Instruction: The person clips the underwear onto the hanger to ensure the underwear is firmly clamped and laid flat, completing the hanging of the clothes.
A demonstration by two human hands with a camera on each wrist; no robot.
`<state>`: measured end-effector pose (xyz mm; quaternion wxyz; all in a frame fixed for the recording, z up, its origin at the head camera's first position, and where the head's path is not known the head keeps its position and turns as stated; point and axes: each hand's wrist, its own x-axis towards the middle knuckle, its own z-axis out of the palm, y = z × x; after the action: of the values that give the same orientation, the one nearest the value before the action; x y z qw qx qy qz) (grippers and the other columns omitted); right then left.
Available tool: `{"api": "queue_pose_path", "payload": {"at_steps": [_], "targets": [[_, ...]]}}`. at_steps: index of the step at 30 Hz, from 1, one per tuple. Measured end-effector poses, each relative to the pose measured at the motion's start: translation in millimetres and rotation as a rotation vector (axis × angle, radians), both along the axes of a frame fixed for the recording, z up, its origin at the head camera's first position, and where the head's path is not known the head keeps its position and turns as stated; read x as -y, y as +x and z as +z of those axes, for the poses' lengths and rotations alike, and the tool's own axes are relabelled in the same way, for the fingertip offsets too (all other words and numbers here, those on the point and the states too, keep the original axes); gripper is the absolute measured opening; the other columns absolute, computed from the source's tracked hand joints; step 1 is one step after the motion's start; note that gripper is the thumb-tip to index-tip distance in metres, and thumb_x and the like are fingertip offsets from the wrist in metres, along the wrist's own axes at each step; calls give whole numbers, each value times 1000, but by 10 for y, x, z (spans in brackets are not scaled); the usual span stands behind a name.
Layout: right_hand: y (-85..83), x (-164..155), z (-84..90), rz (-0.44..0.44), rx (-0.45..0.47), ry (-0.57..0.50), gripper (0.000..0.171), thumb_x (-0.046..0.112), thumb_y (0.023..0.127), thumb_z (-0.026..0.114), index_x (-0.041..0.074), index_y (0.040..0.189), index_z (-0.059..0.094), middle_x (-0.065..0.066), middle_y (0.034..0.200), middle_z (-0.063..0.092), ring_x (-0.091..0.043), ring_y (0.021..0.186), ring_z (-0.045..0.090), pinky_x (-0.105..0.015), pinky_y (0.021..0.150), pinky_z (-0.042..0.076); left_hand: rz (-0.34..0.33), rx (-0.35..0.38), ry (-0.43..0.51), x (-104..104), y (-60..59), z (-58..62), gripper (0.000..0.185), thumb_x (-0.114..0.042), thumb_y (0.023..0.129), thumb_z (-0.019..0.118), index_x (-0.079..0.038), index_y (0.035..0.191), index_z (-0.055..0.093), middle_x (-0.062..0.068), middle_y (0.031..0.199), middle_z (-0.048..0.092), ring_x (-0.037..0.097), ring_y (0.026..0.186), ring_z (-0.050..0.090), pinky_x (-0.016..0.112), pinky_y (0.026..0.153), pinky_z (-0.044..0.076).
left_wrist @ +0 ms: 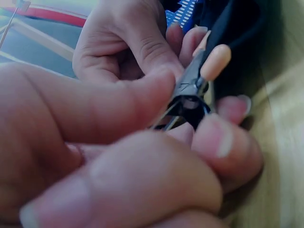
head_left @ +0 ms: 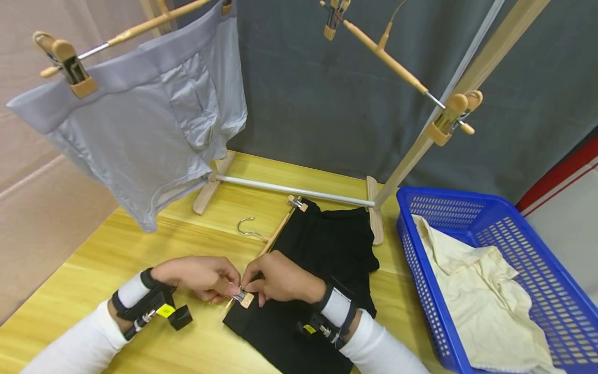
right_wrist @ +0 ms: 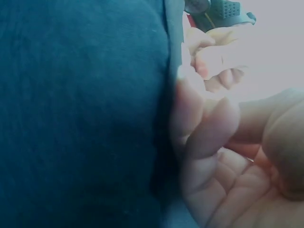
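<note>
A wooden clip hanger (head_left: 275, 231) lies on the yellow table (head_left: 93, 270), across the left edge of a black garment (head_left: 327, 249). Both hands meet at its near clip (head_left: 243, 298). My left hand (head_left: 230, 290) pinches the clip's metal spring (left_wrist: 189, 90) between thumb and fingers, just below the wooden tip (left_wrist: 216, 61). My right hand (head_left: 256, 292) pinches the same clip from the other side, its fingers (right_wrist: 213, 128) curled against the dark cloth (right_wrist: 80, 114). How the cloth sits in the clip is hidden.
Grey boxer briefs (head_left: 140, 119) hang clipped to a hanger at upper left. An empty clip hanger (head_left: 397, 65) hangs at upper right on the wooden rack (head_left: 294, 189). A blue basket (head_left: 537, 249) with a cream cloth (head_left: 481, 291) stands at the right.
</note>
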<state>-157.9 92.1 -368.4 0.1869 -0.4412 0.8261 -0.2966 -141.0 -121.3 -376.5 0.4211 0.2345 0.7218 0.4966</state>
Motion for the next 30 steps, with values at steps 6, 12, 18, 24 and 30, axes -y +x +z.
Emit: {"api": "queue_pose_path", "payload": {"at_steps": [6,12,18,24,30], "targets": [[-58,-65,76,-25,-32,-73,4,14,91,67,15,87,70,12,73,62,3,49,55,-15,54,46,22,-37,40,-13,20,-5,13,-7,91,54,6,88,56,-1,58,45,4,43,32,18,41,26],[-164,-134,30,-298,-18,-110,28,29,94,63,13,72,69,7,56,59,-6,42,57,-24,44,44,124,-188,-31,-106,101,38,8,-2,81,55,-6,86,60,-1,73,60,5,44,33,18,42,28],[-218,-105,-130,-446,184,-148,48,45,92,61,9,60,65,1,50,59,-15,39,59,-27,39,44,206,-193,-68,-230,219,119,12,-10,82,68,-9,82,55,-9,53,38,4,42,27,18,41,24],[-280,-68,-189,-510,500,-273,43,36,91,66,3,63,62,-4,53,57,-13,40,54,-21,41,41,213,-200,-53,-286,258,174,18,-13,84,69,-8,83,52,-9,49,31,3,39,23,19,40,21],[-225,-73,-35,-520,648,-358,33,22,93,64,0,69,61,-6,58,60,-10,44,53,-19,46,42,226,-254,-75,-334,343,290,19,-16,83,69,-9,85,51,-10,50,35,3,40,23,20,40,19]]}}
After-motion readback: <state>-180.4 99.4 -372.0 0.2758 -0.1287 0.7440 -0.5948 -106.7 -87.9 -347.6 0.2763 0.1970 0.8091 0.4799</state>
